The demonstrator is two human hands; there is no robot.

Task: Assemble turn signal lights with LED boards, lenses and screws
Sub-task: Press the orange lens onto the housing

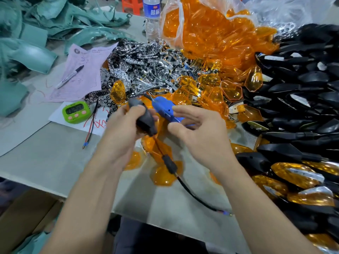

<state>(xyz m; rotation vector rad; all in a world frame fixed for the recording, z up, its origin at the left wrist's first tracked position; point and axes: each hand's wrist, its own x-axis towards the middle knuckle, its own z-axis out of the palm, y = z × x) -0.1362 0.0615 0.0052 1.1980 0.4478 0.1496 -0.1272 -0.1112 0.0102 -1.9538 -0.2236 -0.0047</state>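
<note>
My left hand (126, 125) grips a black turn signal housing (145, 119), blurred, whose stem and black cable (194, 194) hang down over the table edge. My right hand (200, 129) holds a blue electric screwdriver (164, 108) next to the housing; its tip is hidden. Loose orange lenses (214, 94) lie behind and under my hands. A heap of chrome reflectors and LED boards (146, 65) lies beyond them. Finished lights with orange lenses (295, 173) lie at the lower right.
Black housings (302, 107) are piled along the right. A clear bag of orange lenses (211, 28) stands at the back, beside a water bottle (151, 17). At left lie a green timer (76, 111), pink paper with a marker (69, 77), red-black wires (90, 129) and teal plastic parts (31, 33).
</note>
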